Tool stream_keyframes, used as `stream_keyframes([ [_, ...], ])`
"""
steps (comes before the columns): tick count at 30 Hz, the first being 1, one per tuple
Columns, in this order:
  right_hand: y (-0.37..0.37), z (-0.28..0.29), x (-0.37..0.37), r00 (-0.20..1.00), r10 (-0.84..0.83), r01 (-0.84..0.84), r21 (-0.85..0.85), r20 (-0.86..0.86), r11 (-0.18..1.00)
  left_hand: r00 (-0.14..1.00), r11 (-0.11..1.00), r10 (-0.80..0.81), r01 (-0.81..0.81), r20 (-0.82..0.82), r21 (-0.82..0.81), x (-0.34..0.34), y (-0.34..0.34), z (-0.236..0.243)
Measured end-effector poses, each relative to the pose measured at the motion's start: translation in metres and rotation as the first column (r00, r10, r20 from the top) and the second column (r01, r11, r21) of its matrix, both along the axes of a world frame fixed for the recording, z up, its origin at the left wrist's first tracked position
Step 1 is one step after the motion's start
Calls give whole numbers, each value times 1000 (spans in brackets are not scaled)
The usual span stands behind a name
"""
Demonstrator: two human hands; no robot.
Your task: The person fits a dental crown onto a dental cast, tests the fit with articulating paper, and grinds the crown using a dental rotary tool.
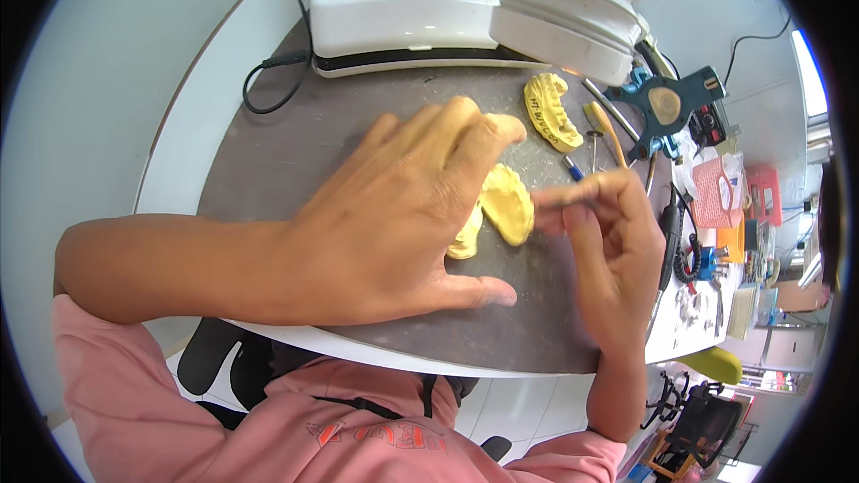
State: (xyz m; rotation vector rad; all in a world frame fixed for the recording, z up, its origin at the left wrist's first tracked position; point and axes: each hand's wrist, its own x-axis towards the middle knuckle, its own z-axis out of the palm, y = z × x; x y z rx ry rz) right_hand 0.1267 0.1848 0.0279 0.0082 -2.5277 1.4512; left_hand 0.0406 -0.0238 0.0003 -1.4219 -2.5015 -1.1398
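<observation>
On the dark desk mat (277, 156) lie two yellow plaster pieces, apparently dental casts, side by side. The right piece (508, 206) shows most of its smooth surface. Much of the left piece (463, 240) is hidden under my left hand (412, 188), which arches over it with thumb and fingers wide apart. My right hand (613, 241) is at the right edge of the right piece, fingers partly curled and thumb close to the forefinger. Motion smears its fingertips, so whether it grips anything is unclear. Farther back lies a horseshoe-shaped yellow dental cast (550, 112) with dark handwriting.
A white machine (403, 9) and a ribbed white hose (573, 9) stand at the back. Toward the right are a wooden-handled brush (608, 132), a blue-capped tool (574, 168), a dark teal articulator-like frame (667, 105) and a pink basket (713, 192). A black cable (259, 107) loops at the left.
</observation>
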Motion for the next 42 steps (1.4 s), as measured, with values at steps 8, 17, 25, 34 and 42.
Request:
stream_keyframes([
  [8, 11, 16, 7, 870, 145, 161, 551, -471, 819, 850, 893, -444, 393, 285, 221, -18, 6, -4],
  [17, 5, 28, 3, 847, 309, 86, 684, -433, 724, 958, 976, -198, 172, 207, 134, -16, 2, 1],
  [25, 3, 26, -2, 847, 389, 12, 745, -361, 667, 869, 973, -215, 155, 445, 168, -17, 1, 4],
  [34, -7, 30, -6, 846, 434, -36, 778, -311, 627, 876, 973, -203, 129, 438, 193, -17, -1, 3],
  [42, -3, 27, -10, 822, 466, -53, 771, -327, 635, 876, 969, -205, 119, 437, 216, -16, 3, 1],
])
